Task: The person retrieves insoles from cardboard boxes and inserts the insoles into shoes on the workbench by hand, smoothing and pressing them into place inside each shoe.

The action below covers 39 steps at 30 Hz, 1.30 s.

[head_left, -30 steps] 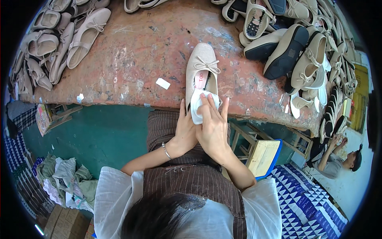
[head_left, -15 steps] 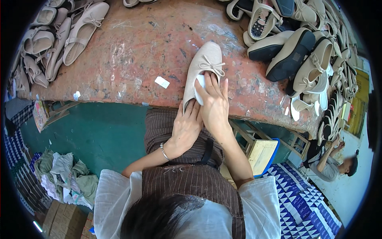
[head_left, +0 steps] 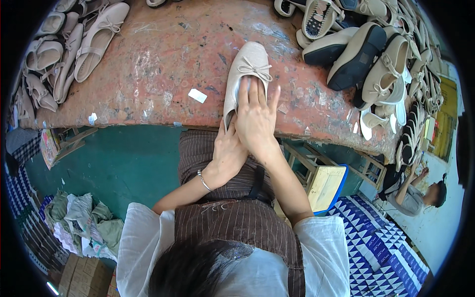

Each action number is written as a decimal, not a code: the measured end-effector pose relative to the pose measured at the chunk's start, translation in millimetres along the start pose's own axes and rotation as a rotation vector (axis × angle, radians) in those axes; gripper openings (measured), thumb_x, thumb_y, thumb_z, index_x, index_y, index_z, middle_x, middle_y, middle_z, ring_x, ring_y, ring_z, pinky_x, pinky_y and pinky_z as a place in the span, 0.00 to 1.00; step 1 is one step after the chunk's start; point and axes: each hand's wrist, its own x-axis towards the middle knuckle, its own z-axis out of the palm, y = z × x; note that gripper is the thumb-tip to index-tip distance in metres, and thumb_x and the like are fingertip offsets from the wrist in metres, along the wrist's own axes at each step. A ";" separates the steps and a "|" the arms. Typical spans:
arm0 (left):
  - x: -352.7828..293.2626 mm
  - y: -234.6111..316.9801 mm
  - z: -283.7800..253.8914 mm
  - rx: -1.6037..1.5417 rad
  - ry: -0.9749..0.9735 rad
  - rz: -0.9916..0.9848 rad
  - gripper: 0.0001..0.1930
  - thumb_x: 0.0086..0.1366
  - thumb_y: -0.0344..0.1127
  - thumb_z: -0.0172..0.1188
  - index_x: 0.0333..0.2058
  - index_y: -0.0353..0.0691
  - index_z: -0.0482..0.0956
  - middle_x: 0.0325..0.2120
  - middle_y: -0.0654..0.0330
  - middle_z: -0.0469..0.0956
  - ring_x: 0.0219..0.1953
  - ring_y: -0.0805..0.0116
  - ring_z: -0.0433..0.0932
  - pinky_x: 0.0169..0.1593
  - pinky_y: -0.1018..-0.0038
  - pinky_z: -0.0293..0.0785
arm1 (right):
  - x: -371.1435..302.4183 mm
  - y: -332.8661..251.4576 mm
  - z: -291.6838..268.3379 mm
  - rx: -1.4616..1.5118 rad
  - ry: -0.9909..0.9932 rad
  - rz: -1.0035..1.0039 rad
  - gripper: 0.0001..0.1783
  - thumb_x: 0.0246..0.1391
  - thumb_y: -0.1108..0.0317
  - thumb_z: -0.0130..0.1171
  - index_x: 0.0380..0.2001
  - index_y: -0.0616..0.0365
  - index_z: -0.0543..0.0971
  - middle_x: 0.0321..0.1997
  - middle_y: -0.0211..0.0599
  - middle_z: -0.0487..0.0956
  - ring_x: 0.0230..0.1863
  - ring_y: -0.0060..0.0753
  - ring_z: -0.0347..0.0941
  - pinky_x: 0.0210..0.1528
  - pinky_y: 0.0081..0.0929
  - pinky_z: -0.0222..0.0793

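Note:
A beige flat shoe [head_left: 250, 55] with a small bow lies at the table's near edge, its toe pointing away from me. My right hand [head_left: 257, 122] is laid over its opening, fingers stretched forward inside the shoe and thumb hidden. Beneath those fingers most of the white insole is covered; only a pale sliver shows at the left. My left hand [head_left: 229, 154] grips the heel end from below, with its fingertips at the shoe's back and partly behind my right hand. A small white sticker [head_left: 197, 95] lies left of the shoe.
Beige shoes [head_left: 102, 42] crowd the table's left end, and a bigger heap of shoes [head_left: 357, 57] covers the right. The worn red tabletop [head_left: 163, 64] ends just before my lap. A wooden stool [head_left: 324, 188] stands lower right. Another person [head_left: 415, 195] sits at the far right.
My right fingers have slid deeper and flatter into the shoe, and the white insole that stood up beside them is now mostly out of sight. My left hand stays at the heel.

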 end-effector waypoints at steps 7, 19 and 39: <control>1.4 -2.3 5.8 0.117 -0.025 0.019 0.27 0.58 0.36 0.58 0.56 0.32 0.73 0.54 0.44 0.72 0.64 0.47 0.64 0.62 0.45 0.63 | 18.6 -3.1 -15.6 0.094 -0.014 0.085 0.26 0.52 0.70 0.51 0.54 0.74 0.70 0.54 0.63 0.74 0.58 0.60 0.70 0.71 0.67 0.39; 1.7 -5.7 4.9 0.085 0.209 0.006 0.24 0.59 0.37 0.58 0.55 0.38 0.75 0.53 0.54 0.77 0.60 0.59 0.71 0.66 0.59 0.64 | 3.4 -12.9 -28.7 0.088 -0.225 -0.063 0.40 0.47 0.72 0.52 0.63 0.82 0.59 0.66 0.72 0.63 0.71 0.58 0.57 0.73 0.59 0.40; 13.9 4.3 -8.3 0.122 0.117 0.071 0.20 0.55 0.30 0.61 0.45 0.25 0.77 0.44 0.39 0.76 0.51 0.39 0.73 0.54 0.49 0.70 | 58.0 6.3 11.8 -0.153 -0.299 -0.037 0.22 0.54 0.64 0.51 0.48 0.63 0.80 0.43 0.42 0.84 0.52 0.43 0.77 0.72 0.71 0.19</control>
